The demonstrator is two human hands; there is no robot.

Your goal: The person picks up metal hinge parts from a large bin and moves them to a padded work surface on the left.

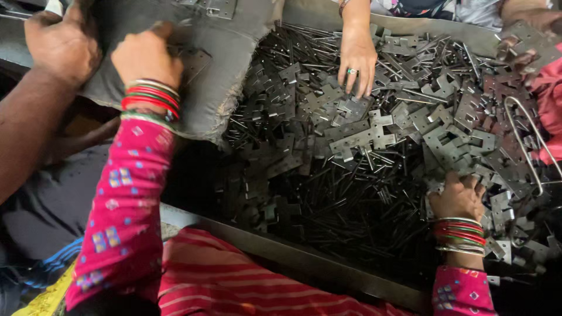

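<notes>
Metal plates (374, 136) heaped under right hand (459, 196), fingers curled on them; left hand (146, 55) clenched on grey sack (225, 64)

We see uneven, fairly dim light falling from above onto the pile of metal plates (374, 134), whose flat faces catch pale glare. Below the pile, toward the tray's near rim (304, 254), the thin pins sink into deep shadow. Left of the pile, the corner is nearly black. Edges look slightly soft.
</notes>
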